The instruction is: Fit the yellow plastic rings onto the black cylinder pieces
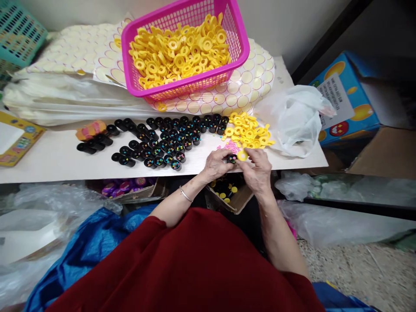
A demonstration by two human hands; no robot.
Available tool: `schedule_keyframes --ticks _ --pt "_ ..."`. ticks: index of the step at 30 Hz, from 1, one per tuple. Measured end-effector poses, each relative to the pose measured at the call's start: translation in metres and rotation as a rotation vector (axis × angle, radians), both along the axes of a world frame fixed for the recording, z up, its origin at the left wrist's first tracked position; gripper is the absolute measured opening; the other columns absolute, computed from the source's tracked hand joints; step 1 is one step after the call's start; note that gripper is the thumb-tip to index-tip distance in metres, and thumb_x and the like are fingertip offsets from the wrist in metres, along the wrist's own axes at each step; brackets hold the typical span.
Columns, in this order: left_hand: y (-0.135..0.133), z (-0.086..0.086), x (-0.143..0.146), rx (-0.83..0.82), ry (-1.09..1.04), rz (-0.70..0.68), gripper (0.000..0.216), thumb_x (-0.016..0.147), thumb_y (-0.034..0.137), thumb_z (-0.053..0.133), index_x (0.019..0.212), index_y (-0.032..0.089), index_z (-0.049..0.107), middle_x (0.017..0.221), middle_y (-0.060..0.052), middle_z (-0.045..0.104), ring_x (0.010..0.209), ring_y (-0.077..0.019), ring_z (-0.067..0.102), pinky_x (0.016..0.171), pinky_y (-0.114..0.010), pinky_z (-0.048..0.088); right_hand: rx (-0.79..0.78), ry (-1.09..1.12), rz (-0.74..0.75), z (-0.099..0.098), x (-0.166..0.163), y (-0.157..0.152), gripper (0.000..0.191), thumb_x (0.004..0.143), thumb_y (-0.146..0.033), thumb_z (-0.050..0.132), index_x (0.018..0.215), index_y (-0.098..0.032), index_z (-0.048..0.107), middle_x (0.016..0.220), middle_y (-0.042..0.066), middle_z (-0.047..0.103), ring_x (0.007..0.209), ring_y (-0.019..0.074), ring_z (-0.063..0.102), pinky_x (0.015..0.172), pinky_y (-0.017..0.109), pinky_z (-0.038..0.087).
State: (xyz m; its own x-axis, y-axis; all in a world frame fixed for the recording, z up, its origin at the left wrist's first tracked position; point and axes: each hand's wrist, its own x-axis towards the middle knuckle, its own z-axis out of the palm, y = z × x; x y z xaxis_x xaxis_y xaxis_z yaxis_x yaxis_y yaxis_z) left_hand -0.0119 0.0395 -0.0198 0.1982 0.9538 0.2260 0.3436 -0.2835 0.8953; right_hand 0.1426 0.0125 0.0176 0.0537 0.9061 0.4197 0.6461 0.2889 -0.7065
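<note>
Landmark = pink basket [195,76], heaped w/ yellow rings [180,60]. Both hands are over the counter [61,167], on the person's side of the basket, off its R end. L hand [217,165]: grip closed round a black cup [232,159], mouth up, small coloured bits showing inside; its base is hidden, so can't tell if it's touching the counter. R hand [257,171]: grip pinched on a yellow ring piece [242,155], flat face up; fingers cover part of it, so tab direction n/a.

Key relation: ring piece sits just R of the cup mouth, approx same level in view, v. close; contact unclear. Cup's long axis looks roughly upright. R hand has the ring, L hand the cup, fingertips nearly meeting btwn.

Re basket: pink beads [231,146] lie nearside of its R end, loose yellow pile [250,131] just beyond that end, black cup rows [169,145] nearside along its middle & L.
</note>
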Motion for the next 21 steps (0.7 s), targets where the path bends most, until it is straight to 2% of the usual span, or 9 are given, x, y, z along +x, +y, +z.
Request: schedule_keyframes --ticks 3,12,17,21 --pt "0.000 0.000 0.000 -0.007 -0.030 -0.008 0.030 0.065 0.033 0.072 0.089 0.016 0.069 0.079 -0.002 0.067 0.073 -0.0140 0.059 0.071 -0.026 0.047 -0.055 -0.062 0.072 0.003 -0.014 -0.002 0.023 0.073 -0.032 0.062 0.094 -0.021 0.063 0.089 0.006 0.060 0.085 0.0238 0.054 0.073 0.038 0.046" --pt "-0.001 -0.003 0.001 -0.033 -0.049 0.006 0.032 0.065 0.038 0.073 0.088 0.016 0.069 0.070 0.002 0.061 0.063 -0.0097 0.049 0.060 -0.022 0.040 -0.110 0.006 0.028 -0.005 -0.016 0.002 0.018 0.068 -0.026 0.064 0.085 -0.020 0.062 0.084 0.004 0.059 0.082 0.0221 0.054 0.072 0.037 0.045" --pt "-0.003 -0.005 -0.001 -0.070 -0.118 -0.029 0.030 0.065 0.024 0.068 0.093 0.015 0.070 0.075 0.001 0.064 0.061 -0.0080 0.049 0.056 -0.020 0.039 -0.151 0.154 0.043 -0.007 -0.018 0.001 0.017 0.067 -0.026 0.066 0.083 -0.021 0.064 0.081 0.000 0.056 0.070 0.0162 0.052 0.065 0.032 0.046" --pt "-0.001 -0.001 -0.005 -0.149 -0.251 -0.041 0.031 0.066 0.018 0.062 0.096 0.013 0.071 0.083 -0.002 0.069 0.064 -0.0097 0.055 0.061 -0.022 0.046 -0.165 0.214 0.037 -0.007 -0.021 0.001 0.016 0.068 -0.028 0.066 0.082 -0.021 0.065 0.078 -0.001 0.055 0.057 0.0114 0.047 0.057 0.029 0.045"
